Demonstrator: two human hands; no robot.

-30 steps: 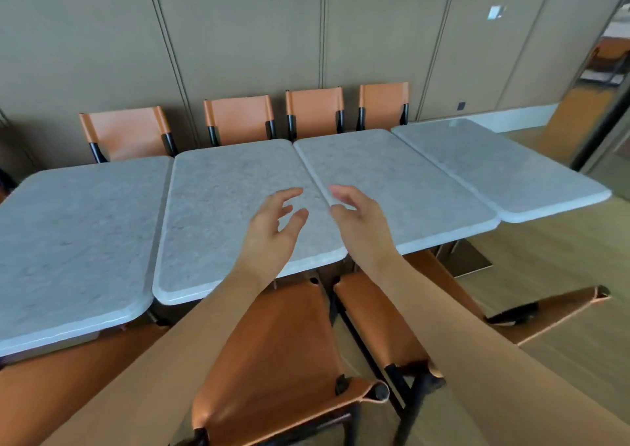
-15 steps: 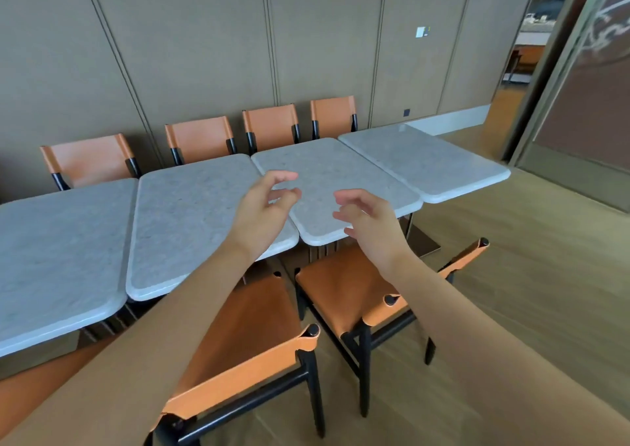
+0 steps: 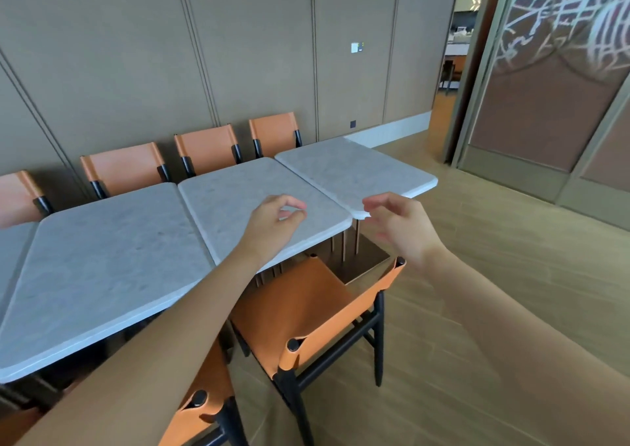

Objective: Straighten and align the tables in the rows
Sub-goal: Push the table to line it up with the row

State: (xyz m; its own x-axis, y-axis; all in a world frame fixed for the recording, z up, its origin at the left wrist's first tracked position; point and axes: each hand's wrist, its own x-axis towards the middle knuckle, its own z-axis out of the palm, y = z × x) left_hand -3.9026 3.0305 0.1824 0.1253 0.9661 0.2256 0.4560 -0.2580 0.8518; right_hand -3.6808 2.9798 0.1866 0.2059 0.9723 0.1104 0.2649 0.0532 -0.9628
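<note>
Tables sit in one row along the panelled wall, marble-look tops butted side to side; the end tabletop (image 3: pixel 354 169) at the right sits skewed, its near corner overlapping past the line of the neighbouring tabletop (image 3: pixel 238 200), so the front edges don't match. Left hand (image 3: pixel 272 222) hovers over the neighbour's near edge, fingers loosely curled, thumb near fingertips, holding nothing. Right hand (image 3: pixel 399 227) is in the air just beside the end top's near corner, fingers relaxed and half curled, also holding nothing, not touching as far as I can tell. Judgement: stone-type slab on a metal pedestal base (image 3: pixel 361 261), so heavy, rigid, smooth rounded edge, a bit slippery. Won't lift easily; better to take it at the near corner and the free right edge, palms wrapped under the rim, and pivot or slide it on the wood floor (image 3: pixel 494 309). Orange chair (image 3: pixel 317 312) is tucked right at the joint and crowds foot room; more chairs (image 3: pixel 204 147) line the wall side, so watch the far edge when swinging
</note>
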